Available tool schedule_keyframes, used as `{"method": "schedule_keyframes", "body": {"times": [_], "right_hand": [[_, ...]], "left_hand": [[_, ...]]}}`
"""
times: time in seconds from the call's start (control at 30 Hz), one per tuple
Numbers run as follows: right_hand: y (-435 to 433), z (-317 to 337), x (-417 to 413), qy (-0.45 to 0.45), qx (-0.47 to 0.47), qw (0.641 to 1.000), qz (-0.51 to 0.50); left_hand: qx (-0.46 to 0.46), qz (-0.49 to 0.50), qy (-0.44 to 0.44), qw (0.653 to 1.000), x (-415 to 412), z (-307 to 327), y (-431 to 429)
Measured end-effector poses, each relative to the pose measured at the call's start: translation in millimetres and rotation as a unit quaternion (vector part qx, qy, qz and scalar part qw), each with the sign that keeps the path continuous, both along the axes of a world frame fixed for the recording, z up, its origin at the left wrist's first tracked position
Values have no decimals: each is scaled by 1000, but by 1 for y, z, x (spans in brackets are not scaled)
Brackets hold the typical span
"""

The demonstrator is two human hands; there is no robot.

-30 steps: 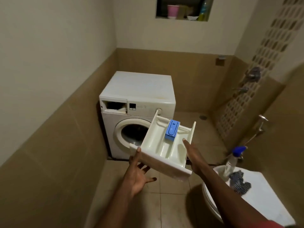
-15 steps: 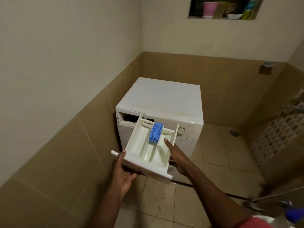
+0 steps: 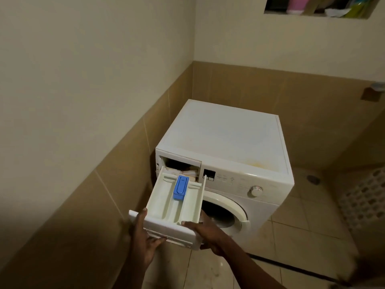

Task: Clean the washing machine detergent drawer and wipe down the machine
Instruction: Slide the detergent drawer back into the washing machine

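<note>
While both hands grip its front panel, the white detergent drawer [image 3: 175, 207] sits with its rear end at the open slot [image 3: 179, 165] of the washing machine [image 3: 225, 147]; the left hand [image 3: 143, 240] clasps the left corner, the right hand [image 3: 206, 232] the right, a blue insert [image 3: 180, 187] in its middle compartment

The wall niche [image 3: 318, 7] is cut off by the top edge; its contents are blurred. Panel lettering on the washing machine [image 3: 227, 142] is too small to read. The detergent drawer [image 3: 175, 205] hides most of the left hand's [image 3: 143, 240] fingers.
</note>
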State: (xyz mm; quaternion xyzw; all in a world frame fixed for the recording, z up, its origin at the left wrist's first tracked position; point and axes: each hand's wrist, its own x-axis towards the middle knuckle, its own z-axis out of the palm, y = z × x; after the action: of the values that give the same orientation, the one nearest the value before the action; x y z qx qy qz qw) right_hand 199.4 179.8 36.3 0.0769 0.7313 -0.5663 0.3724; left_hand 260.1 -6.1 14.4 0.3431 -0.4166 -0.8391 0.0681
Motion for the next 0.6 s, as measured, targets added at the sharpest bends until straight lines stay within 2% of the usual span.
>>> {"method": "schedule_keyframes", "body": {"times": [0.27,0.43,0.6], "right_hand": [[-54,-25,-63,-31,19,998,-44],[-64,-42,-84,-35,47,996,-71],[-66,-53,-96,-41,38,994,-92]], "left_hand": [[52,0,-59,997,-69,-51,-60],[96,9,-100,990,-96,-57,-65],[102,2,-102,990,-114,-62,-68]]}}
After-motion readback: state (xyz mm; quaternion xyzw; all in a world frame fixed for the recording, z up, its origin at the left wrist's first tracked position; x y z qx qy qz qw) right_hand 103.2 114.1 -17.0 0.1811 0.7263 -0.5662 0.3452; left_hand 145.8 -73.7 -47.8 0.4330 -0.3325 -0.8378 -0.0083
